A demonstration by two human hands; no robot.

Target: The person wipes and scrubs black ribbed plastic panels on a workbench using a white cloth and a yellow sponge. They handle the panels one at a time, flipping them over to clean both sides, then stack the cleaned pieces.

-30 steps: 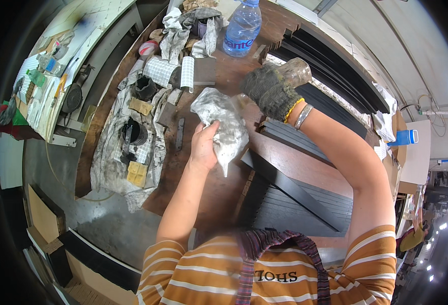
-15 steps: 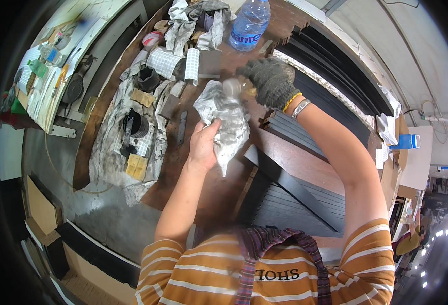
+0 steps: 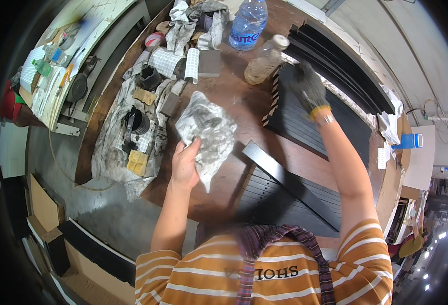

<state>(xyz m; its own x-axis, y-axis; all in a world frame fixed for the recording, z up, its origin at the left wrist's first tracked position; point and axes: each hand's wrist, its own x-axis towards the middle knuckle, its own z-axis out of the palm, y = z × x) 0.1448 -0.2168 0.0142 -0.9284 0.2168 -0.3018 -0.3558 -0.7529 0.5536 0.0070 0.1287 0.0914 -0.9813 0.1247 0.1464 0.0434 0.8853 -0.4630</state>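
A crumpled grey stained rag is gripped in the bare left hand above the brown workbench. The gloved right hand rests spread on stacked black slats, which should be steadied firmly during wiping.

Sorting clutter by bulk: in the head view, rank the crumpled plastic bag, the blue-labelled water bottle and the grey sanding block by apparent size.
1. Plastic bag, clearly largest.
2. Water bottle, cut off by the picture's top edge.
3. Sanding block, smallest.
The bag is held nearer the camera, which exaggerates its lead.
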